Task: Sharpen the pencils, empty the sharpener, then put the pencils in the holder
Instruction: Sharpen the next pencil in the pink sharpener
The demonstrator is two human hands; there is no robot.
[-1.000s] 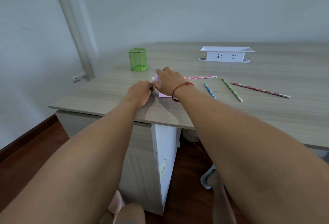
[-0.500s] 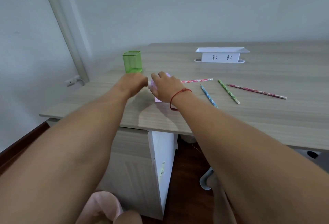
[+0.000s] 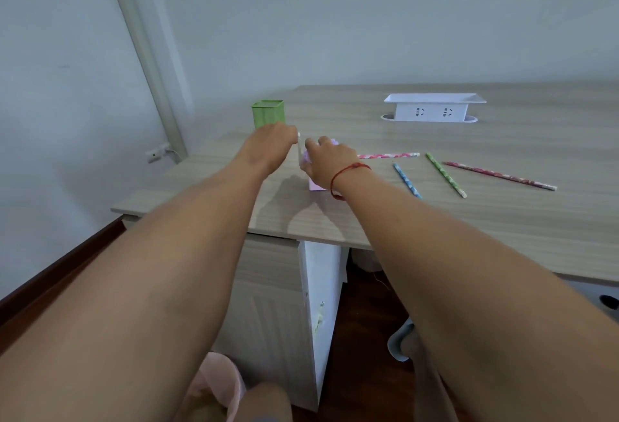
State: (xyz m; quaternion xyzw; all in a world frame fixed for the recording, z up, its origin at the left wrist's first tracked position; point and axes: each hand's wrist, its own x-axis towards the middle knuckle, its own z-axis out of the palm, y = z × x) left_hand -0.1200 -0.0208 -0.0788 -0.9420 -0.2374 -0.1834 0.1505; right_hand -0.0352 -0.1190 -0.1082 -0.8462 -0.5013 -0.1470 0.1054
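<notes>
Four pencils (image 3: 445,173) lie loose on desk (image 3: 502,220); right hand (image 3: 330,161) grips pink sharpener (image 3: 315,184); left hand (image 3: 271,145), fingers hidden, apparently pinches a white part (image 3: 298,150).

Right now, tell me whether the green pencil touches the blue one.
No, the green pencil and the blue pencil lie apart, with bare desk showing between them.

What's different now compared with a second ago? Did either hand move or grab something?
The left hand drew away leftward from the pink sharpener, toward the green holder, now pinching a thin white piece that seems pulled from it. The right hand kept gripping the sharpener. The four pencils and white socket box stayed put.
</notes>
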